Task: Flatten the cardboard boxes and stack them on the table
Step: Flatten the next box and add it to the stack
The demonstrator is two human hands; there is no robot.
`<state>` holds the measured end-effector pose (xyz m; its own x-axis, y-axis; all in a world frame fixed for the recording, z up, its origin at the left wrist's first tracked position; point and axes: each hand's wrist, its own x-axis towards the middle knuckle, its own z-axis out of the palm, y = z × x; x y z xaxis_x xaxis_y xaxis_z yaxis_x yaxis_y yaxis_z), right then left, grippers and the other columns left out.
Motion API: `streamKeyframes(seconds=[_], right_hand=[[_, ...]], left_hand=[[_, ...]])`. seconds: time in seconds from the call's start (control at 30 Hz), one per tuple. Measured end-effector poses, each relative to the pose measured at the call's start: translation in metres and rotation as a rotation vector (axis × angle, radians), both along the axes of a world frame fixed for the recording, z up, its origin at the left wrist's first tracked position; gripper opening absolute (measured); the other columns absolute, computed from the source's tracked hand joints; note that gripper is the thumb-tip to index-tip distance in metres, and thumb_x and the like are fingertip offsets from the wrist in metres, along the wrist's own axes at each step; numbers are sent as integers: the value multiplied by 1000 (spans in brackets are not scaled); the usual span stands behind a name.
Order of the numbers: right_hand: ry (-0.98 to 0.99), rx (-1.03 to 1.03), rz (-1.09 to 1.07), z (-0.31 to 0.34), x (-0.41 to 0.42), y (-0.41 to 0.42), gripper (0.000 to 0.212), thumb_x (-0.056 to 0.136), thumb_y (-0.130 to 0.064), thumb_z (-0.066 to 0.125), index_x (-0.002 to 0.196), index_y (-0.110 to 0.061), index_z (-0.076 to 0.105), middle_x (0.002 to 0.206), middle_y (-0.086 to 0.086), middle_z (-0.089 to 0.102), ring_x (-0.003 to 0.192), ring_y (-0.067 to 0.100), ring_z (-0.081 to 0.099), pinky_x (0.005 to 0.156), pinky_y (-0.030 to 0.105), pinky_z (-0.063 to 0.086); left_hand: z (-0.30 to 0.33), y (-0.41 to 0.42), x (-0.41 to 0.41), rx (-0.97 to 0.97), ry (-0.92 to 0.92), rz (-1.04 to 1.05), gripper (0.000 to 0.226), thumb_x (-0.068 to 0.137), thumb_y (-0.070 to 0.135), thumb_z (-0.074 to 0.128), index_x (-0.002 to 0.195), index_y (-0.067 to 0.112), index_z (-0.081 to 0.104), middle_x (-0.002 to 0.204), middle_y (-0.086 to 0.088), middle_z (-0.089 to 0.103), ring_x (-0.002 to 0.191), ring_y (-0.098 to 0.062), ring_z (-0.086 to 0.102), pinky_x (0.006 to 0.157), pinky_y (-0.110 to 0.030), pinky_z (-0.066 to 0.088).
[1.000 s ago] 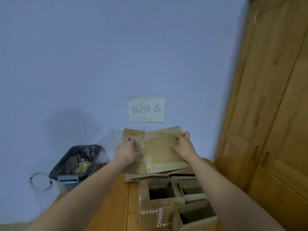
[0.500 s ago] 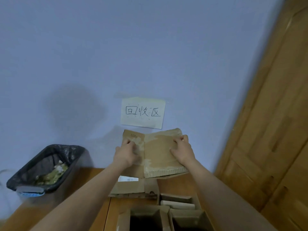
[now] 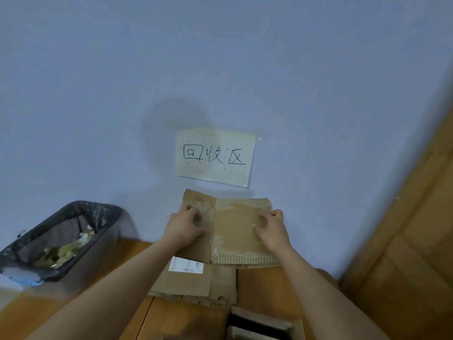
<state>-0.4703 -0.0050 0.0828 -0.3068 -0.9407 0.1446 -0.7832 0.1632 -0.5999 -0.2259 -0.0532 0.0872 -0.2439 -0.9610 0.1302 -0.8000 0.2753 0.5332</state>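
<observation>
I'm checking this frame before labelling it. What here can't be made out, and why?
All head view:
- Open box: cut off by the bottom edge; its contents are hidden.
- Flat pile: its far part is hidden behind the held cardboard, so the count is unclear.
- Label: print too small to read.
- Left hand and right hand: only their backs show.
- Bin: contents blurred.

Head view faces the wall point(image 3: 220, 57), close.
</observation>
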Motion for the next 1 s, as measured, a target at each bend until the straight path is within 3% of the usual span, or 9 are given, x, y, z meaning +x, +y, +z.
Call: streamKeyframes(seconds=[0.23, 0.47, 0.73, 0.87, 1.0], right_hand=[[-8, 107, 17, -53, -16, -53, 44, 94, -30, 56, 134, -13, 48, 133, 4, 29, 107, 28, 51, 91, 36, 47], [-7, 307, 41, -130, 1, -94, 38, 97, -33, 50, 126, -10, 47, 136, 6, 23, 113, 32, 47, 99, 41, 44], [-36, 492, 152, -219, 23, -133, 58, 94, -36, 54, 141, -10, 33, 146, 6, 12, 126, 28, 40, 107, 37, 38], [-22, 546, 160, -250, 31, -147, 65, 95, -33, 56, 146, -7, 27, 153, 6, 4, 130, 27, 39, 108, 34, 38], [60, 604, 169, -275, 37, -150, 64, 95, -30, 55, 147, -7, 26, 155, 5, 2, 136, 28, 30, 109, 34, 35]], left_hand=[[-43, -49, -9, 135, -166, -86, 46, 81, 41, 69, 121, 24, 54, 132, 4, 42, 111, -21, 49, 96, -37, 46], [-120, -86, -8, 231, -227, -11, 55, 83, 46, 66, 129, 22, 48, 136, 2, 42, 119, -27, 40, 99, -37, 41], [-217, -120, 11, 340, -273, 45, 56, 83, 51, 65, 129, 27, 45, 144, 6, 32, 129, -26, 33, 106, -37, 37], [-257, -130, 17, 417, -255, 57, 73, 80, 57, 66, 139, 26, 38, 152, 5, 23, 137, -28, 24, 113, -41, 31], [-290, -137, 25, 512, -275, 21, 97, 78, 60, 68, 153, 24, 18, 161, 8, 3, 147, -29, 3, 120, -44, 17]])
